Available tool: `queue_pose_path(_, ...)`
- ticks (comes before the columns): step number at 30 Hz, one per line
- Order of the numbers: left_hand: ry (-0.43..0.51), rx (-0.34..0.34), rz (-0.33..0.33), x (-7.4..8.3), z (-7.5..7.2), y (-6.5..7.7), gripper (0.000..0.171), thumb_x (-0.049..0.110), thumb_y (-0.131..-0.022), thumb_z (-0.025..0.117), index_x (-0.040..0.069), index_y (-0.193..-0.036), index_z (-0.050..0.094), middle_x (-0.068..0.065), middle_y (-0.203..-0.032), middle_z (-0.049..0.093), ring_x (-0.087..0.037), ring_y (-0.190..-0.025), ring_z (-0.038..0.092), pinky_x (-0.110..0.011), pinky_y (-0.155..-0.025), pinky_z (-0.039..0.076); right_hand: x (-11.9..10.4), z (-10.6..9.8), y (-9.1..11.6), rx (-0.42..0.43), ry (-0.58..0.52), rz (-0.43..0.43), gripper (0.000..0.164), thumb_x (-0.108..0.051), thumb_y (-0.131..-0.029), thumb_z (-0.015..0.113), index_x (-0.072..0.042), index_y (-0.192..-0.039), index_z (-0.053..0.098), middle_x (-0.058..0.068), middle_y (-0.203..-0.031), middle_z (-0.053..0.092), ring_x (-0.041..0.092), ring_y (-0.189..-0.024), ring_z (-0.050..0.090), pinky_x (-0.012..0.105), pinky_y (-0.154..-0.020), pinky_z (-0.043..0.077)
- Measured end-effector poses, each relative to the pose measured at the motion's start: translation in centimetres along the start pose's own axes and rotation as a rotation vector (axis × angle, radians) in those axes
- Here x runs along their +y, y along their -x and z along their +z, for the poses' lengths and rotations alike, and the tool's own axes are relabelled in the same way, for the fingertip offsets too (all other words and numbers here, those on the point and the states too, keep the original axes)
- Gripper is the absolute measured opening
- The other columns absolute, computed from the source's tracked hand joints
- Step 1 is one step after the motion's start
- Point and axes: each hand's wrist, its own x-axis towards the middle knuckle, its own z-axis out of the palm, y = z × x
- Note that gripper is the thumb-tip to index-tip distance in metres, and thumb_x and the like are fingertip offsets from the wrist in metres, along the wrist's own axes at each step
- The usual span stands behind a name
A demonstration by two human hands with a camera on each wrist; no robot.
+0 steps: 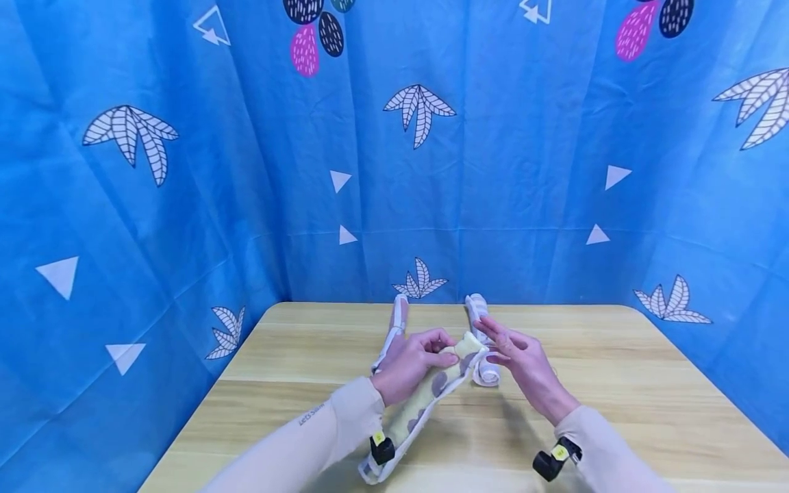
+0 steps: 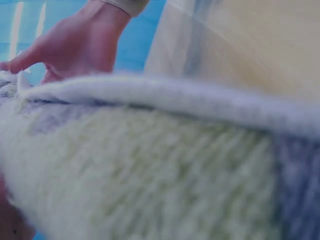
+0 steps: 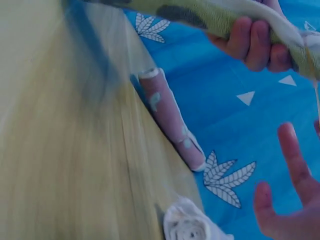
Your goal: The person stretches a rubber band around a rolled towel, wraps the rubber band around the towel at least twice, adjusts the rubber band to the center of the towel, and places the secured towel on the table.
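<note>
A rolled towel, pale yellow with grey spots and a white edge, slants up above the table. My left hand grips it near its upper end, with fingers curled round it in the right wrist view. My right hand is at that end, its fingers spread apart. A thin tan elastic band runs taut from the towel's end to a right fingertip at the frame's edge. How the fingers hold this band is mostly hidden. In the left wrist view, the towel covers most of the picture.
A pink rolled towel lies on the wooden table, partly behind my left hand. Beyond my right hand lies a white rolled towel. Blue patterned curtains surround the table's back and sides.
</note>
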Motion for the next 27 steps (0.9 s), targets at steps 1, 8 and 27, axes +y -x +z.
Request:
queue_pose_path(1,0.029,-0.008,-0.011,0.0,0.0,0.0,0.014,0.027,-0.09,0.073,0.018,-0.1,0.073,-0.001,-0.099,0.065,-0.019,-0.094,0.06,-0.029,-0.079,0.049,-0.1,-0.1,0.0,-0.031,0.022,-0.018,0.049,-0.025,-0.108,0.045,0.002,-0.149,0.041,-0.01,-0.14,0.061,0.008,-0.121,0.062,0.037,-0.098,0.051)
queue_pose_path(8,0.262,-0.107,-0.076,-0.3,-0.3,0.0,0.016,0.014,-0.09,0.07,0.006,-0.104,0.067,-0.005,-0.1,0.061,-0.02,-0.087,0.067,-0.031,-0.071,0.059,-0.8,-0.6,-0.4,-0.193,0.268,-0.066,0.046,-0.015,-0.1,0.059,-0.01,-0.145,0.053,0.003,-0.146,0.056,0.019,-0.133,0.054,0.039,-0.107,0.045)
queue_pose_path(27,0.364,-0.258,-0.042,-0.6,-1.4,0.8,0.012,0.01,-0.093,0.064,0.009,-0.105,0.063,-0.006,-0.102,0.059,-0.02,-0.088,0.065,-0.036,-0.074,0.059,-3.6,1.0,-0.1,-0.201,1.024,-0.119,0.064,-0.063,-0.07,0.081,-0.027,-0.122,0.073,0.006,-0.122,0.067,0.025,-0.107,0.057,0.05,-0.088,0.049)
